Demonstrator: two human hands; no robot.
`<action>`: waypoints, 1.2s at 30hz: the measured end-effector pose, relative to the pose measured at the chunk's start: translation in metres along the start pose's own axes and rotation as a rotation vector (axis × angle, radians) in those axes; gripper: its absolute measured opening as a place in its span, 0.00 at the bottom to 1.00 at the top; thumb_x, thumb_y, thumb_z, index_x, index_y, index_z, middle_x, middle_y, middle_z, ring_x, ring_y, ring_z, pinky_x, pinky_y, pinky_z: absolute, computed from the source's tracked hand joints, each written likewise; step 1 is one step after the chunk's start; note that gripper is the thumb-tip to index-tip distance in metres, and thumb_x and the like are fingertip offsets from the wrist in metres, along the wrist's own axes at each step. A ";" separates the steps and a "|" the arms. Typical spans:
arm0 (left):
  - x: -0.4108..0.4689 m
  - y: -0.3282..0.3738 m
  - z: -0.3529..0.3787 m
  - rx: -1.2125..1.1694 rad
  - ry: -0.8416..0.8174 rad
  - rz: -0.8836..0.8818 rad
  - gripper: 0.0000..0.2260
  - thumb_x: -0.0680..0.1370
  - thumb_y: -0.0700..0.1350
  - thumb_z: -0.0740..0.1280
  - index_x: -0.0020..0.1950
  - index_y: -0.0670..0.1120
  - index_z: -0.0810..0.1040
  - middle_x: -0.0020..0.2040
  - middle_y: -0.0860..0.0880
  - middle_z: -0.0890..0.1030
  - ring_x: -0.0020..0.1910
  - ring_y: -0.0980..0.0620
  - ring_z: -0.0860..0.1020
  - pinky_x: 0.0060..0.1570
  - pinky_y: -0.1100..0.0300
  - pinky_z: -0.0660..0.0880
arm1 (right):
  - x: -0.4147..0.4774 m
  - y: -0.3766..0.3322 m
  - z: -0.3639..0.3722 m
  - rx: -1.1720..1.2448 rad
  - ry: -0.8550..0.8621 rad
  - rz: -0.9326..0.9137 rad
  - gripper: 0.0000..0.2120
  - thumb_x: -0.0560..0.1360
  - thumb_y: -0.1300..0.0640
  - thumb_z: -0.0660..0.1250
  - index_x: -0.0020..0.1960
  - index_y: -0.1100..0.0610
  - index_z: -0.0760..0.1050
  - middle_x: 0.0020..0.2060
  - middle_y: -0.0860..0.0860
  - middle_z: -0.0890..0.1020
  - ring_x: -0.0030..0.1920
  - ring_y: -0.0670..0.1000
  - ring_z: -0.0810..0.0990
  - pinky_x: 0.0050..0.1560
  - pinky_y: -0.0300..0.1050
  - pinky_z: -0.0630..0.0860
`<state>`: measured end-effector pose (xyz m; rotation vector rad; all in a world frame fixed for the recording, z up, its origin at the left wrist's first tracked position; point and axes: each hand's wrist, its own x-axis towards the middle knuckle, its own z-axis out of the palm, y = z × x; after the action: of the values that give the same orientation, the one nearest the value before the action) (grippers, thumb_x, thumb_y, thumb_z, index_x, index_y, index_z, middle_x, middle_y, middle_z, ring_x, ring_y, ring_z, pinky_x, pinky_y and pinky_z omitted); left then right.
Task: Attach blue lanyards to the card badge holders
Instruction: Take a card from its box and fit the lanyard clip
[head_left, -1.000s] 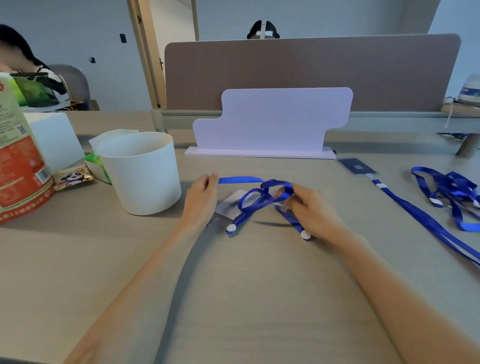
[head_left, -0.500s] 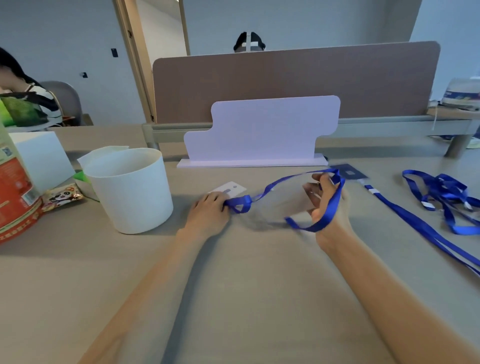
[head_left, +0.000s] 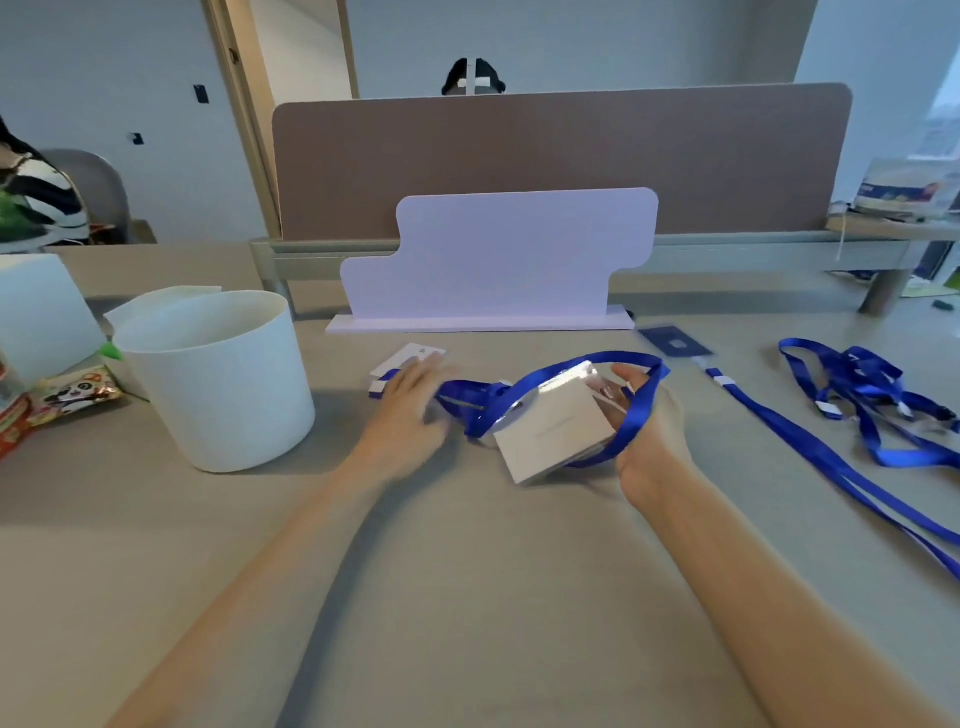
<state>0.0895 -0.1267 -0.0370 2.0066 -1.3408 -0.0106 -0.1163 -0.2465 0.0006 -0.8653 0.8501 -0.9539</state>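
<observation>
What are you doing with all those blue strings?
A person is putting blue straps on card holders. The right hand holds a pale card holder with a blue strap looped around it, lifted a little off the table. The left hand lies on the strap's other end, beside a white card. More straps wait on the right, and a white bucket stands on the left.

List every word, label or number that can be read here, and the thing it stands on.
No text can be read.
Snack packet: panda picture, its print too blurred.
Red package: print blurred, cut off.
Box on the far right shelf: label blurred.
Badge holder in the right hand: faint line, unreadable.
</observation>
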 end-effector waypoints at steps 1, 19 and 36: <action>-0.005 0.003 0.002 0.091 -0.052 0.075 0.27 0.76 0.36 0.61 0.74 0.52 0.65 0.77 0.54 0.58 0.76 0.52 0.54 0.70 0.61 0.52 | -0.002 0.001 0.001 -0.004 -0.002 0.001 0.09 0.78 0.57 0.58 0.55 0.54 0.75 0.42 0.52 0.83 0.38 0.51 0.81 0.41 0.44 0.75; 0.008 -0.009 -0.012 -0.636 0.385 -0.403 0.16 0.78 0.36 0.57 0.61 0.49 0.76 0.52 0.49 0.79 0.45 0.53 0.75 0.39 0.63 0.69 | 0.006 -0.006 -0.020 -1.239 -0.054 -0.371 0.04 0.66 0.62 0.62 0.33 0.59 0.69 0.29 0.54 0.75 0.32 0.56 0.72 0.31 0.46 0.68; 0.006 0.014 -0.039 -1.263 0.193 -0.593 0.13 0.82 0.39 0.53 0.64 0.42 0.71 0.62 0.42 0.78 0.55 0.42 0.79 0.48 0.48 0.80 | -0.011 0.039 0.054 -1.676 -0.542 -0.726 0.19 0.73 0.40 0.63 0.53 0.54 0.75 0.52 0.51 0.76 0.54 0.56 0.73 0.52 0.52 0.73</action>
<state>0.0957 -0.1128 0.0019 1.1442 -0.3255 -0.7218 -0.0601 -0.2110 -0.0106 -2.8525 0.7255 -0.3165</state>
